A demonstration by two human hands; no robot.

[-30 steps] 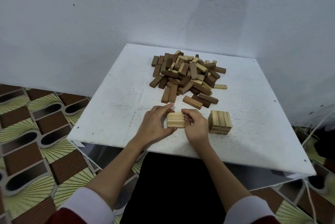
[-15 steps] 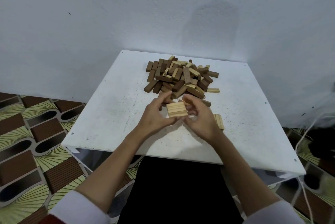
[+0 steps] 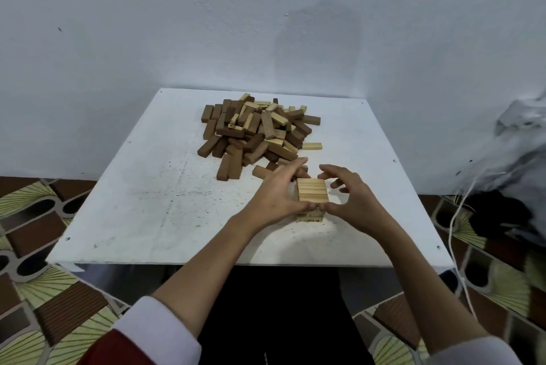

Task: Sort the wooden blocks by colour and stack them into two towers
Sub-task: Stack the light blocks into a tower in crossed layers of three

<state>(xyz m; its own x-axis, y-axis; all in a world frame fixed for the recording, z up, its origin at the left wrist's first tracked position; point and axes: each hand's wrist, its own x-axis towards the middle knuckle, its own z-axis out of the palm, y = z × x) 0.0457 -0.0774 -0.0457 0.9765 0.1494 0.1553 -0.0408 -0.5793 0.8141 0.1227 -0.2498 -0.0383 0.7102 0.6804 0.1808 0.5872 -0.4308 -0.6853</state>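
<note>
Matt wooden blocks [image 3: 260, 134]; scuffed table [image 3: 141, 202].

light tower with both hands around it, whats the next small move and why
Probably draw both hands away: the light tower looks squared, left hand and right hand only cup it, and the mixed pile awaits.

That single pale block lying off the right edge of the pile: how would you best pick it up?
Pinch the pale block across its two long sides, near the middle, coming from above. It lies flat on the table, its right end clear of the pile, so both long faces look reachable.
</note>
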